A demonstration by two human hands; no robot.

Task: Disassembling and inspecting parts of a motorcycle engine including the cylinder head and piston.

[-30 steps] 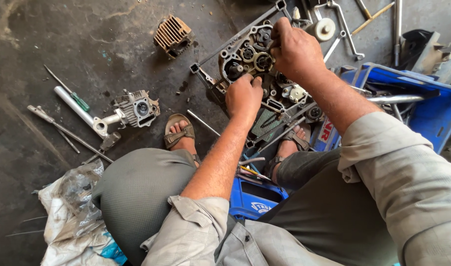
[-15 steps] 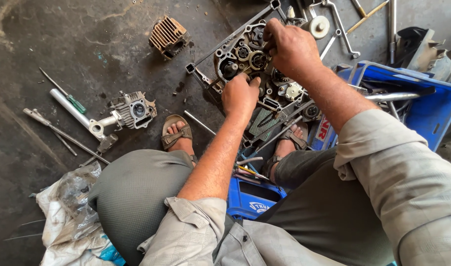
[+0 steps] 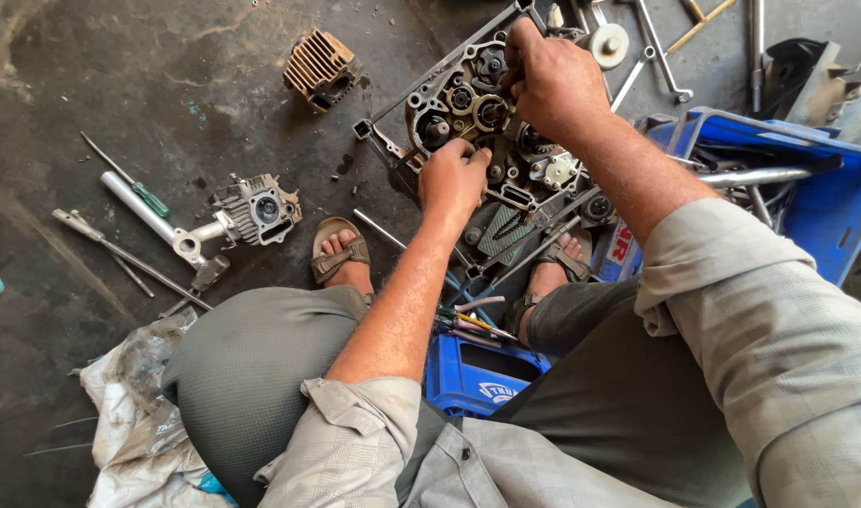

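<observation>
Oil-stained concrete floor (image 3: 120, 85) | open engine crankcase (image 3: 468, 103) set before the sandalled feet | left hand (image 3: 454, 179) curled, fingertips pressed on casing edge | right hand (image 3: 553, 80) clenched over gear cluster, held item hidden | step judged: internals being worked; next calls for steady bracing.

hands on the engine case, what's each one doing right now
Left hand: fingers curled, pressing on the engine case.
Right hand: closed over a part on the case; what it grips is hidden.
</observation>
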